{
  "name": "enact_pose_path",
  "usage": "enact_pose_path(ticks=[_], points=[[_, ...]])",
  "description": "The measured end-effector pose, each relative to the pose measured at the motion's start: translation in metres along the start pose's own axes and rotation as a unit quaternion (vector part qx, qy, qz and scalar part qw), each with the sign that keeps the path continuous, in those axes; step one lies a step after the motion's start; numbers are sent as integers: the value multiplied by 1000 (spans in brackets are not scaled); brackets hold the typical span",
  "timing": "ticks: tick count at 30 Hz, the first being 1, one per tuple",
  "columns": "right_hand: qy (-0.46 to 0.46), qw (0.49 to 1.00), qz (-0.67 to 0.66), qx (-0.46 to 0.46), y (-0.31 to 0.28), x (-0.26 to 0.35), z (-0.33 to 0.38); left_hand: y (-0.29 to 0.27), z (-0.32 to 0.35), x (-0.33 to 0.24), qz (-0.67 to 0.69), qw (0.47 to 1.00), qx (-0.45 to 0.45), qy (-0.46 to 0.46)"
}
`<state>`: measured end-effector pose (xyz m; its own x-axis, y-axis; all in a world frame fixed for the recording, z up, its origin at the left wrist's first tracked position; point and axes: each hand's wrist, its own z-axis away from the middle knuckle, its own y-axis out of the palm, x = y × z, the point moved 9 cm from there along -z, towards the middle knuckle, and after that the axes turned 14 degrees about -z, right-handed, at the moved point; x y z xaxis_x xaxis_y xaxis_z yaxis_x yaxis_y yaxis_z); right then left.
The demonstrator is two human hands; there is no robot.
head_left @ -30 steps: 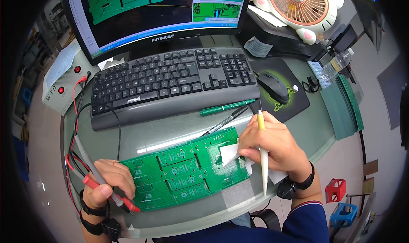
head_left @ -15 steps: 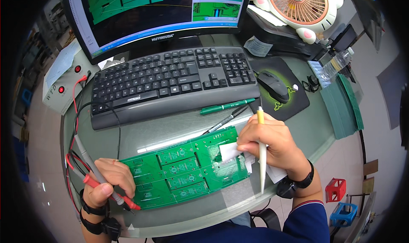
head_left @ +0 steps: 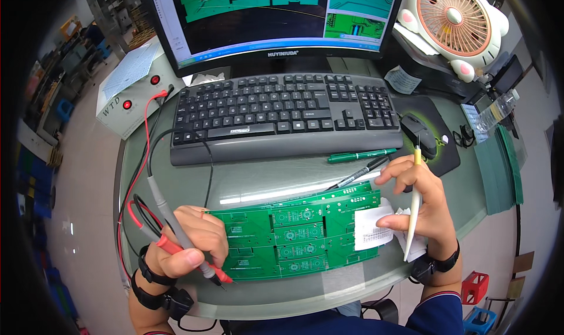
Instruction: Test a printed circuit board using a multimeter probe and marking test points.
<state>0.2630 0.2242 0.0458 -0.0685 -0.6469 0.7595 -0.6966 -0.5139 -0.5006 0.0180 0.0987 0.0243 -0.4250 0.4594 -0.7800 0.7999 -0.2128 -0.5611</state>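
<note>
My left hand is closed around two test probes, one grey and one red. Its fingers also rest at the left end of a green circuit board. A second board's edge shows behind that one. In my right hand a slim white pen-like tool with a yellow upper end is tucked between the fingers. The right thumb touches a white paper slip over the board's right end, while the index finger is lifted away. More crumpled white paper lies under this hand.
Beyond the boards stand a black keyboard and a monitor. A green pen and a black marker lie before the keyboard. A mouse, fan and green board stack are right; a grey probe box is left.
The paper slip now lies flatter over the board's right end. My right thumb and index finger have spread apart. A second board edge has come into sight, and the whole view has shifted.
</note>
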Motion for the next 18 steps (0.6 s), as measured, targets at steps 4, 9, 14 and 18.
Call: enact_pose_path(ticks=[4,9,14,18], points=[[16,997,35,62,14,-6,0,0,-2,1,2,1000,11,6],[26,998,-20,54,15,-13,4,-11,6,17,119,991,-39,-44],[59,997,-35,38,11,-18,8,-21,6,25,166,983,-56,-46],[41,998,-15,48,6,-18,12,-14,3,31,198,978,-51,-44]])
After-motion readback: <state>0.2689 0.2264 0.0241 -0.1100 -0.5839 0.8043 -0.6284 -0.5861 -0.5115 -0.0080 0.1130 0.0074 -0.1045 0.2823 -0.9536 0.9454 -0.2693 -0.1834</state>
